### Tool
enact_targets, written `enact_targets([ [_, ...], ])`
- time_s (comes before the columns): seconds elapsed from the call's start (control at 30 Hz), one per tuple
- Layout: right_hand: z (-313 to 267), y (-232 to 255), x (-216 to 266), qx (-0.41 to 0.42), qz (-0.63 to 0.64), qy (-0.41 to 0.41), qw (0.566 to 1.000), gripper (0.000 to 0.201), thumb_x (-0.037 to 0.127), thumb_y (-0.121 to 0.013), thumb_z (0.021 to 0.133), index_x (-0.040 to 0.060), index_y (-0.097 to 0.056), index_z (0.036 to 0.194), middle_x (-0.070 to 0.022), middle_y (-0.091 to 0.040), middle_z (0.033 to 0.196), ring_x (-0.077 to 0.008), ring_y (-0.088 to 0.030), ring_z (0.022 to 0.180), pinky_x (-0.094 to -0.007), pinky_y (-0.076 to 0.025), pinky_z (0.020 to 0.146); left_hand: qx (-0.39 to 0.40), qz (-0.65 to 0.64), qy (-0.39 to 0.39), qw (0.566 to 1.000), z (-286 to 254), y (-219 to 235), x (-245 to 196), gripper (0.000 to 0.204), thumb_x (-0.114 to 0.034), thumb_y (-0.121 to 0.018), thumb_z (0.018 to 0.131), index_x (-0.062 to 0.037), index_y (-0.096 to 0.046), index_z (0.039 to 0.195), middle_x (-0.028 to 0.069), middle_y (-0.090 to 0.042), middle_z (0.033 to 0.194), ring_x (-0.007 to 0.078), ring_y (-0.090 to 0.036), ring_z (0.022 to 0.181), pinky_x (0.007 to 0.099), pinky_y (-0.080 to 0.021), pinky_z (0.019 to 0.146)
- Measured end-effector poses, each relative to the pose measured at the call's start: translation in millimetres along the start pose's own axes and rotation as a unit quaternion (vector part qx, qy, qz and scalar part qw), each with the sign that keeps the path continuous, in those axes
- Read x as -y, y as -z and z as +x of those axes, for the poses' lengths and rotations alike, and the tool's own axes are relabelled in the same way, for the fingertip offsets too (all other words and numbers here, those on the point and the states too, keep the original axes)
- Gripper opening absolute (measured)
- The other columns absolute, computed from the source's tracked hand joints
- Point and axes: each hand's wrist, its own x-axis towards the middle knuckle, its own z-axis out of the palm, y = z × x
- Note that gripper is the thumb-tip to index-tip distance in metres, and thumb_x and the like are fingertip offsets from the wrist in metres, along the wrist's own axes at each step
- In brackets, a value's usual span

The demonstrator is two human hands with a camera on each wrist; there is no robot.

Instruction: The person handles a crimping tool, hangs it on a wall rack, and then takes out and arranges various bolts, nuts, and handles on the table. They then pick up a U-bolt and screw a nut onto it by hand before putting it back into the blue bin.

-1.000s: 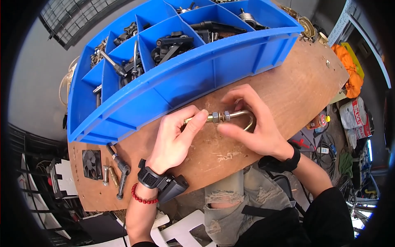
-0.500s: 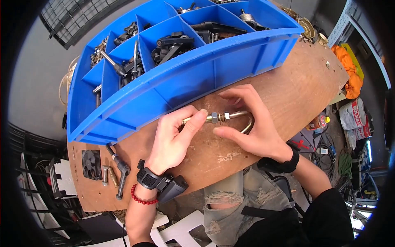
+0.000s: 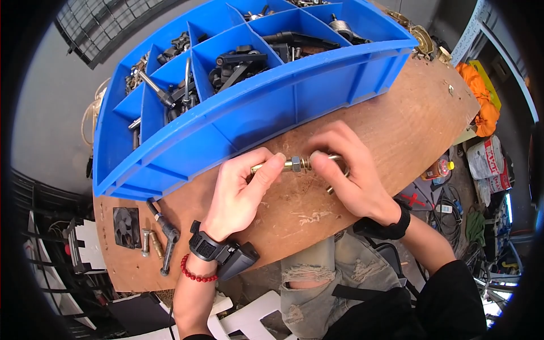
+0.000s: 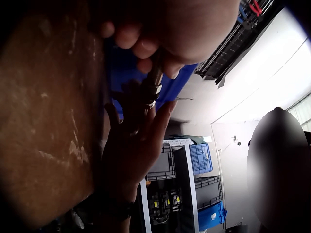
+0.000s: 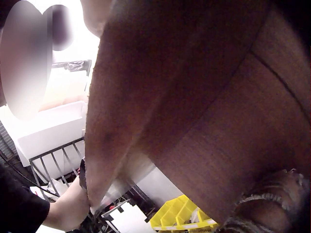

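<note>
In the head view a brass-coloured hook bolt (image 3: 296, 164) with a grey nut lies across between both hands, over the wooden table (image 3: 294, 226). My left hand (image 3: 238, 184) grips its straight end, thumb on top and fingers curled underneath. At the other end my right hand (image 3: 351, 175) pinches the shank near the curved hook, thumb in front; the bent tip shows below the thumb. The left wrist view shows the nut (image 4: 151, 91) in shadow, between the left fingers and the right hand (image 4: 129, 155). Only the table's underside dominates the right wrist view.
Behind the hands stands a large blue divided bin (image 3: 255, 102) of metal and black parts. On the table's left lie a small black fan (image 3: 127, 226), two bolts (image 3: 150, 243) and a black lever-like part (image 3: 166, 229). A yellow divided bin (image 5: 182, 213) appears in the right wrist view.
My right thumb and fingers have closed in from a wide spread around the hook to the shank near the nut. The hook has turned. My left hand keeps its grip.
</note>
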Motion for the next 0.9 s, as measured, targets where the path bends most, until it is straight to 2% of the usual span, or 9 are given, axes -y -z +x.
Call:
enact_targets([
  [0.1, -2, 8, -13, 0.096, -0.088, -0.036, 0.991, 0.016, 0.014, -0.068, 0.092, -0.0013, -0.062, 0.092, -0.0122, -0.058, 0.090, -0.0246, -0.060, 0.088, -0.0334, -0.048, 0.075, 0.001, 0.025, -0.009, 1.000, 1, 0, 2, 0.038, -0.033, -0.058, 0.103, -0.0034, -0.064, 0.079, -0.0063, -0.042, 0.061, 0.0037, -0.035, 0.059, 0.0247, -0.027, 0.052],
  [0.27, -4, -6, 2, -0.042, 0.105, -0.046, 0.993, 0.016, 0.014, -0.069, 0.091, -0.0013, -0.063, 0.093, -0.0123, -0.058, 0.091, -0.0242, -0.060, 0.088, -0.0335, -0.048, 0.077, -0.009, 0.011, 0.002, 1.000, 1, 0, 2, 0.039, -0.034, -0.058, 0.103, -0.0029, -0.064, 0.079, -0.0063, -0.043, 0.061, 0.0038, -0.035, 0.059, 0.0247, -0.028, 0.052],
  [0.37, -1, -10, 3, -0.094, 0.083, -0.006, 0.992, 0.018, 0.014, -0.069, 0.091, -0.0012, -0.063, 0.098, -0.0113, -0.060, 0.094, -0.0217, -0.060, 0.088, -0.0313, -0.049, 0.075, -0.006, 0.000, 0.004, 1.000, 1, 1, 2, 0.040, -0.034, -0.057, 0.103, -0.0027, -0.064, 0.080, -0.0065, -0.043, 0.061, 0.0039, -0.036, 0.059, 0.0247, -0.028, 0.052],
  [0.5, -2, 7, -12, 0.061, -0.006, -0.035, 0.998, 0.026, 0.014, -0.070, 0.091, 0.0004, -0.060, 0.111, -0.0086, -0.061, 0.099, -0.0184, -0.060, 0.090, -0.0288, -0.050, 0.075, -0.004, 0.012, -0.015, 1.000, 1, -1, 0, 0.040, -0.035, -0.057, 0.103, -0.0025, -0.065, 0.081, -0.0067, -0.043, 0.060, 0.0040, -0.036, 0.058, 0.0249, -0.028, 0.052],
  [0.57, -2, 10, -4, 0.081, 0.055, -0.130, 0.987, 0.030, 0.014, -0.070, 0.091, 0.0013, -0.059, 0.116, -0.0074, -0.061, 0.100, -0.0184, -0.061, 0.090, -0.0296, -0.050, 0.078, -0.003, 0.012, -0.021, 1.000, 1, -2, 0, 0.040, -0.035, -0.057, 0.103, -0.0024, -0.065, 0.081, -0.0066, -0.043, 0.060, 0.0040, -0.036, 0.058, 0.0249, -0.028, 0.052],
  [0.63, -4, 6, -1, 0.066, 0.129, -0.153, 0.977, 0.031, 0.015, -0.070, 0.092, 0.0015, -0.059, 0.117, -0.0067, -0.061, 0.100, -0.0178, -0.061, 0.089, -0.0299, -0.050, 0.080, -0.007, 0.013, -0.021, 1.000, 1, -1, 1, 0.040, -0.035, -0.057, 0.103, -0.0021, -0.065, 0.082, -0.0065, -0.043, 0.060, 0.0041, -0.035, 0.058, 0.0249, -0.028, 0.052],
  [0.7, -7, -2, -5, 0.014, 0.213, -0.106, 0.971, 0.029, 0.016, -0.070, 0.093, 0.0010, -0.061, 0.116, -0.0065, -0.062, 0.099, -0.0166, -0.061, 0.088, -0.0296, -0.050, 0.079, -0.014, 0.016, -0.020, 1.000, 1, 0, 2, 0.040, -0.035, -0.058, 0.103, -0.0019, -0.065, 0.082, -0.0065, -0.042, 0.060, 0.0041, -0.035, 0.058, 0.0249, -0.028, 0.052],
  [0.83, -4, -2, -7, -0.013, 0.128, -0.046, 0.991, 0.027, 0.017, -0.070, 0.093, 0.0007, -0.061, 0.113, -0.0063, -0.062, 0.101, -0.0122, -0.061, 0.088, -0.0259, -0.050, 0.075, -0.009, 0.007, -0.013, 1.000, 1, 0, 3, 0.039, -0.035, -0.058, 0.103, -0.0020, -0.065, 0.082, -0.0062, -0.043, 0.060, 0.0041, -0.036, 0.058, 0.0250, -0.028, 0.052],
  [0.9, -3, 5, -1, 0.025, 0.132, -0.114, 0.984, 0.026, 0.016, -0.071, 0.093, 0.0006, -0.061, 0.112, -0.0068, -0.062, 0.102, -0.0110, -0.060, 0.089, -0.0251, -0.049, 0.076, -0.004, 0.005, -0.009, 1.000, 1, 0, 2, 0.039, -0.035, -0.058, 0.103, -0.0020, -0.065, 0.082, -0.0060, -0.043, 0.060, 0.0040, -0.036, 0.058, 0.0250, -0.028, 0.052],
])
